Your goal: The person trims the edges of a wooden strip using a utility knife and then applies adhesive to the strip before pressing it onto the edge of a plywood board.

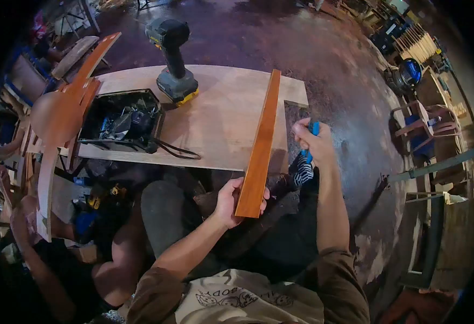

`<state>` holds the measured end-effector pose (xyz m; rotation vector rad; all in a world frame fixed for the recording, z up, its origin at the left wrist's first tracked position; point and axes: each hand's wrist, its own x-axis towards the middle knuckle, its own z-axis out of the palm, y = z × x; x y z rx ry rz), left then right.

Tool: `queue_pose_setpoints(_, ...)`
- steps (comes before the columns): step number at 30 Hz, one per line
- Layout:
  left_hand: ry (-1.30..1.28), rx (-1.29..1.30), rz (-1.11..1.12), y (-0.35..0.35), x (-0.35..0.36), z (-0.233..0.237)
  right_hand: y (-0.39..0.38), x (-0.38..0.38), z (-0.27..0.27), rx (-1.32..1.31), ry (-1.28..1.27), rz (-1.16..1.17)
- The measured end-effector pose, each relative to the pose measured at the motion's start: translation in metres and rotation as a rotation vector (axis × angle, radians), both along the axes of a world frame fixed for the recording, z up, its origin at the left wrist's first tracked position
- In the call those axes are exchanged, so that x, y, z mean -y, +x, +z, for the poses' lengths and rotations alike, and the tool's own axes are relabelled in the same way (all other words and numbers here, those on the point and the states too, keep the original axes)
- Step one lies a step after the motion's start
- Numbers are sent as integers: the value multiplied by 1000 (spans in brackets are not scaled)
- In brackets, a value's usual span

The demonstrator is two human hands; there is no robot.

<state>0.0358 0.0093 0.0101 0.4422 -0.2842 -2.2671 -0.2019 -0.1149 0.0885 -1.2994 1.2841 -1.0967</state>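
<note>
My left hand [230, 204] is wrapped around the lower end of a long, orange-brown varnished wooden slat [258, 148]. The slat's far end reaches over the pale plywood board [221, 127]. Off the board's right edge, my right hand [315, 141] is closed around a slim blue tool [316, 128]; its exact kind is hidden by my fingers. On the plywood, beyond my hands, a cordless drill [175, 65] stands upright on its battery. Left of the drill sits a black open tray [121, 119] of small dark items, with a strap hanging from its corner.
Another person [121, 259] sits close on my left, near more varnished slats [94, 62]. A yellow-and-black power tool [99, 200] lies low on that side. To the right stand a wooden stool frame [429, 124] and stacked wood along the wall.
</note>
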Motion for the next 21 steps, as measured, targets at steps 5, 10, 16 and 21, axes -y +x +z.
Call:
queue_pose_setpoints(5, -10, 8, -17, -5, 0, -3, 13, 1, -11, -126, -13, 27)
queue_pose_setpoints(10, -8, 100, 16, -12, 0, 2, 30, -2, -3, -152, -116, -43)
queue_pose_setpoints(16, -107, 185, 3, -12, -1, 2, 35, 3, -15, -155, -172, -37)
queue_pose_setpoints(21, -122, 183, -5, -11, -2, -3, 36, -1, -8, -125, -85, -21)
